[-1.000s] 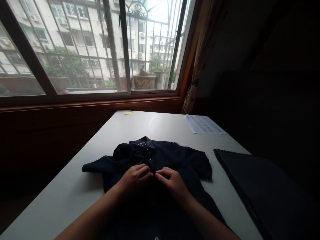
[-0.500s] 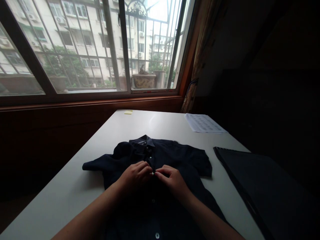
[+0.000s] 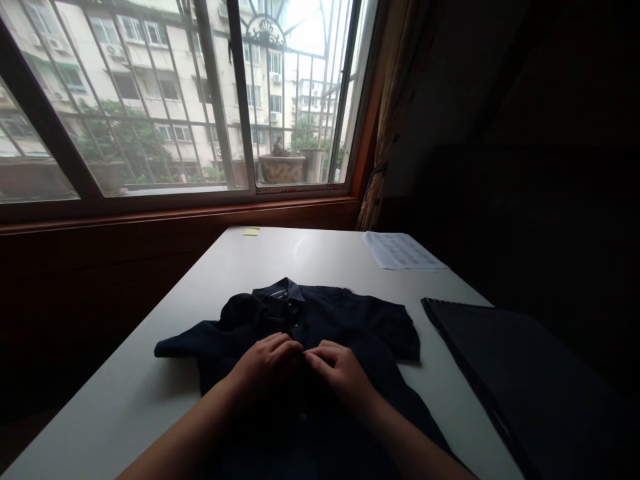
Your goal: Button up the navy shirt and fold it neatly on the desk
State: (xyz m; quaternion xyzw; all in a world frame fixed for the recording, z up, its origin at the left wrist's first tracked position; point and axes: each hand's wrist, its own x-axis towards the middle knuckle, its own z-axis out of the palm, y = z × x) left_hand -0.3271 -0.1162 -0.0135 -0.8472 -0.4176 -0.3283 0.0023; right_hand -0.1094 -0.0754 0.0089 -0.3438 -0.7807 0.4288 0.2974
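The dark shirt (image 3: pixel 350 317) is laid front up on the worktop (image 3: pixel 325 263), its collar (image 3: pixel 294 291) turned away, so the placket (image 3: pixel 297 319) is kept reachable. Cloth there is pinched by the left hand (image 3: pixel 267 360) and right hand (image 3: pixel 345 372), apparently to be steadied from both sides.

Homelike room, with patterned curtain (image 3: pixel 376 170) and apartment-facing barred window (image 3: pixel 295 100).

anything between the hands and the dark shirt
Nothing visible: the left hand and right hand have their fingers on the front of the shirt. The flat dark item and the papers lie to the right, clear of both hands.
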